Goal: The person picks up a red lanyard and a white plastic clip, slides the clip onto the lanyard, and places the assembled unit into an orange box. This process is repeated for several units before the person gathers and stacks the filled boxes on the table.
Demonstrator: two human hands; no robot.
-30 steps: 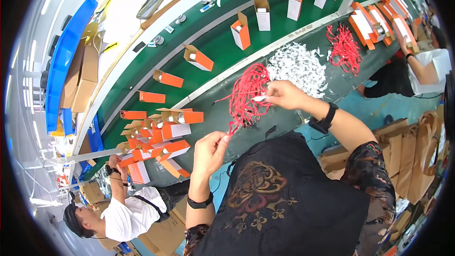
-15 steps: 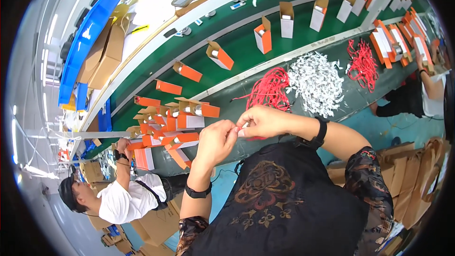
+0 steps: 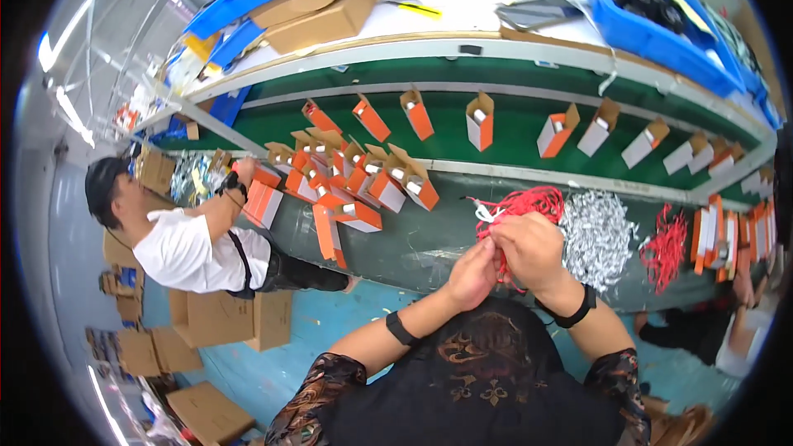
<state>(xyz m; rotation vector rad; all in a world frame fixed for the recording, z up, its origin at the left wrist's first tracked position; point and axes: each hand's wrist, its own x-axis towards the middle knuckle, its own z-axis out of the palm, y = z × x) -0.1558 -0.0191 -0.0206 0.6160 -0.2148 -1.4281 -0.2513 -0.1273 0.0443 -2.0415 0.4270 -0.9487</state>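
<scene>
My left hand (image 3: 473, 274) and my right hand (image 3: 530, 249) meet in front of my chest, their fingers closed in pinches on a thin red cord (image 3: 502, 266). A small white strap piece (image 3: 489, 213) sticks up just beyond the fingertips. How it joins the cord is hidden by my fingers. Right behind my hands lies a heap of red cords (image 3: 537, 197) on the dark bench. Beside it, to the right, is a pile of small white straps (image 3: 596, 239).
Open orange-and-white boxes (image 3: 387, 188) crowd the bench at left; more stand along the green conveyor (image 3: 446, 128). Another red cord heap (image 3: 663, 249) lies at right. A co-worker in a white shirt (image 3: 183, 249) works at left, another person's arm (image 3: 743, 285) shows at far right. Blue bins (image 3: 661, 54) sit above.
My view has swung, so the bench and boxes sit differently. My hands stay together; a white strap piece now shows beyond them. The co-worker at left still reaches toward the boxes.
</scene>
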